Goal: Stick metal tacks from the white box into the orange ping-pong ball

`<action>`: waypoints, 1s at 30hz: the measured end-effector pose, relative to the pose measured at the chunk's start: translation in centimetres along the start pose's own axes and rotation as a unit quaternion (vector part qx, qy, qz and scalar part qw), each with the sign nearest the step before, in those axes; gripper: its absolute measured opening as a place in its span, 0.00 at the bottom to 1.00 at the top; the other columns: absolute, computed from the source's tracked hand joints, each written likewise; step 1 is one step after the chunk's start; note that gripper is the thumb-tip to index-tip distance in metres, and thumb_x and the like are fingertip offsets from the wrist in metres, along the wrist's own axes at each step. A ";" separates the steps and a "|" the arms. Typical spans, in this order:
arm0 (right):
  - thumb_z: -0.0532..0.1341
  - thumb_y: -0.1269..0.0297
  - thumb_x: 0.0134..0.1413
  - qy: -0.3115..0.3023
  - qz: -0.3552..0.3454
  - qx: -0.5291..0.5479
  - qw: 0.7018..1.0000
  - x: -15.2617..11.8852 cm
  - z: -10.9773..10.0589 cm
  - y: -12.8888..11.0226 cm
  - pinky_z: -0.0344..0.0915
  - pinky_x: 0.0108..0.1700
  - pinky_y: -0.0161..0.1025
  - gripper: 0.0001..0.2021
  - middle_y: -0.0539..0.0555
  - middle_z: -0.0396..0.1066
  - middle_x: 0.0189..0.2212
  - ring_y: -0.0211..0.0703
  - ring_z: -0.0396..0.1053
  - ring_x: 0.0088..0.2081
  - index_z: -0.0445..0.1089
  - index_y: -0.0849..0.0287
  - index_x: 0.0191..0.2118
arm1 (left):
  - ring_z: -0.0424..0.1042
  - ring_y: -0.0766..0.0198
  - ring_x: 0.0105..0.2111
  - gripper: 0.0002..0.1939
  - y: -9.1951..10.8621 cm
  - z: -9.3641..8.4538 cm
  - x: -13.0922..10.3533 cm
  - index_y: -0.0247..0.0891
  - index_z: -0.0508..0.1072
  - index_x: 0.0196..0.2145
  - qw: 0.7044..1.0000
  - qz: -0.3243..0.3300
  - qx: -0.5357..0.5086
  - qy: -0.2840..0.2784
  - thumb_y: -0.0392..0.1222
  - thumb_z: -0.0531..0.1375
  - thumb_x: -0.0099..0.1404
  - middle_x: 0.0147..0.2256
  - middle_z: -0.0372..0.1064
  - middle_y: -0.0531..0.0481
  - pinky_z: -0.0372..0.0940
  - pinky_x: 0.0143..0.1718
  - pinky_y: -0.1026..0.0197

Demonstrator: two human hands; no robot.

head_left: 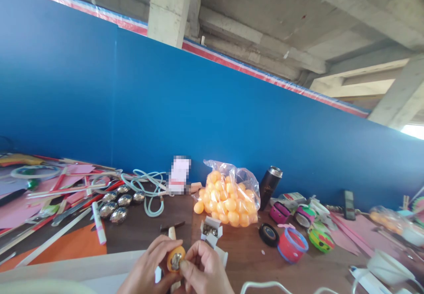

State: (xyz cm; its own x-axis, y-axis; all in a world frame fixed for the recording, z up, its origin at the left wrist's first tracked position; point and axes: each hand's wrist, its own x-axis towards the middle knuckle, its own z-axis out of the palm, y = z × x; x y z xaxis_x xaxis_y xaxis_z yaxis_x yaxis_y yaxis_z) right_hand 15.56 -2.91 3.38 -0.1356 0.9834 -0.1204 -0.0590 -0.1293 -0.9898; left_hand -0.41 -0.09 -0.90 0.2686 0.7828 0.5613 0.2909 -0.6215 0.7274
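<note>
Low in the middle, my left hand (pixel 150 265) is closed around an orange plastic ball (pixel 171 263). The ball has an opening facing me, with a silvery, lumpy mass showing inside. My right hand (pixel 205 267) is closed too, its thumb and fingertips pinched at the right edge of that opening. Whether a small piece sits between those fingertips is hidden. Just beyond my hands lies a hammer (pixel 172 232) with a pale handle and dark head. A small white box (pixel 217 233) of little metal pieces stands open by my right hand.
A clear bag of orange balls (pixel 232 196) stands beyond the box, near a black thermos (pixel 270 185). Several shiny metal balls (pixel 118 215), a marker (pixel 98 223) and light-blue tubing (pixel 153 205) lie left. Black tape (pixel 268 234) and a white cup (pixel 391 265) are right. A blue partition (pixel 198 108) rises behind.
</note>
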 end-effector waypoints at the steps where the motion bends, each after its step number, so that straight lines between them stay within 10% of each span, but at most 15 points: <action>1: 0.68 0.43 0.35 0.001 0.000 0.000 1.000 0.0 0.0 0.0 0.54 0.15 0.25 0.25 0.41 0.62 0.14 0.25 0.59 0.13 0.59 0.60 0.26 | 0.74 0.62 0.31 0.17 0.1 0.0 0.0 0.46 0.74 0.43 1.000 -0.005 0.002 0.008 0.38 0.67 0.54 0.37 0.73 0.49 0.71 0.34 0.65; 13: 0.65 0.43 0.42 -0.014 -0.019 0.029 0.999 0.7 -0.6 0.9 0.68 0.20 0.33 0.24 0.45 0.68 0.19 0.26 0.60 0.13 0.60 0.60 0.31 | 0.74 0.61 0.31 0.16 0.6 0.0 0.7 0.41 0.74 0.41 0.989 -0.101 -0.106 -0.021 0.42 0.67 0.53 0.35 0.72 0.48 0.70 0.31 0.64; 21: 0.58 0.36 0.44 0.022 -0.038 -0.105 0.993 0.4 -1.9 0.1 0.48 0.12 0.25 0.27 0.45 0.67 0.18 0.25 0.56 0.10 0.59 0.59 0.30 | 0.73 0.62 0.32 0.17 0.6 0.3 0.7 0.37 0.74 0.40 0.970 -0.161 -0.180 0.019 0.34 0.65 0.51 0.33 0.71 0.51 0.68 0.33 0.64; 30: 0.66 0.44 0.39 0.092 -0.080 -0.173 0.977 1.1 -0.9 2.5 0.53 0.23 0.31 0.23 0.47 0.64 0.18 0.34 0.61 0.22 0.64 0.59 0.30 | 0.74 0.61 0.33 0.13 0.6 0.0 0.8 0.43 0.74 0.41 0.989 -0.084 -0.120 -0.009 0.38 0.65 0.56 0.38 0.72 0.47 0.71 0.34 0.65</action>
State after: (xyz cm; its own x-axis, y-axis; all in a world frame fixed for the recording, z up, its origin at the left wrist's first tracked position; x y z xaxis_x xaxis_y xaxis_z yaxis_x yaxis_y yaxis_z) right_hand 16.16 -2.09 0.67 0.0300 0.9979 0.0581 0.2775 0.0475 -0.9596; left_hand -0.02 0.15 -0.03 0.2517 0.8722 0.4194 0.1072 -0.4559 0.8836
